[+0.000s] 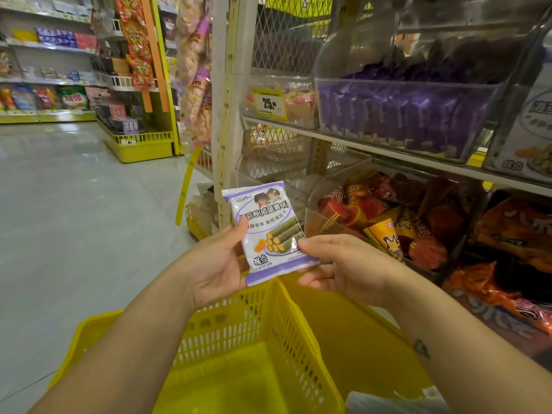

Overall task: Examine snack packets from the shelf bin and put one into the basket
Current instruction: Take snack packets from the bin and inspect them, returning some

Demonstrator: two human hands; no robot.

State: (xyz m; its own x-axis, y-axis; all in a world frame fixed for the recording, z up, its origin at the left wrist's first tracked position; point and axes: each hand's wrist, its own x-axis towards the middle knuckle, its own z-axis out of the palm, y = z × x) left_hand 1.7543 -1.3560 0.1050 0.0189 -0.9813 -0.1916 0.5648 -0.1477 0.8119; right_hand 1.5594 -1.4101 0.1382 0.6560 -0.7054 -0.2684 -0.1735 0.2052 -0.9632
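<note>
**One packet (268, 234) held up for reading, over the basket (239, 327)**

Nearest the camera, the yellow basket sits low between the two forearms with its mouth open upward. Anything let go from above would probably fall straight in. How the basket is carried cannot be told. A pale shape at its lower right corner is too cut off to identify.

Just above the basket's far rim, both hands hold the packet. The left hand (221, 258) cradles its left edge, thumb on the front and fingers behind. The right hand (337, 264) pinches the lower right corner between thumb and fingertips. This edge-only grip leaves the printed face uncovered and tilted toward the eyes, which suits examining it. The packet is flat, white and purple, clear of the bins and not yet in the basket.

Beyond the hands, to the right, a clear red bin (373, 210) holds red and orange snacks. On the shelf above it, a purple bin (403, 115) is packed with upright packets. Their colour matches the one in hand, so this is likely its source. A yellow price tag (270, 103) hangs on a smaller bin to the left.

Farther off, the pale floor (74, 204) runs to the far shelves (44, 70), also stocked with goods.
</note>
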